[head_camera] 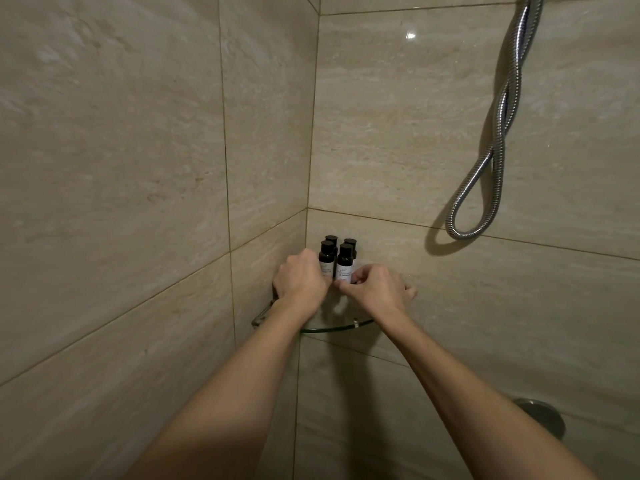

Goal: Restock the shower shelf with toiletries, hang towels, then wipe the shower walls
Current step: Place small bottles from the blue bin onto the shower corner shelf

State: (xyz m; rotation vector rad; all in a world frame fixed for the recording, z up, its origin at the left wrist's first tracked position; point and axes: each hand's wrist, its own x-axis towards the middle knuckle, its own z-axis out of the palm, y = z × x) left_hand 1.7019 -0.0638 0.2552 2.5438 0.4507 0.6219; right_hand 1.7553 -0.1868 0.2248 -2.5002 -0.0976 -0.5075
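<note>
Head-worn wide-angle view, forward and down, near the shower corner (309,161)

Four bottles (341,258): bases hidden behind left hand (301,282) and right hand (375,289); label print too small to read. Fingertips out of sight, grip unclear. Hose (498,140) cut off at top edge. Round metal fitting (543,415), near right, partly behind forearm.
</note>
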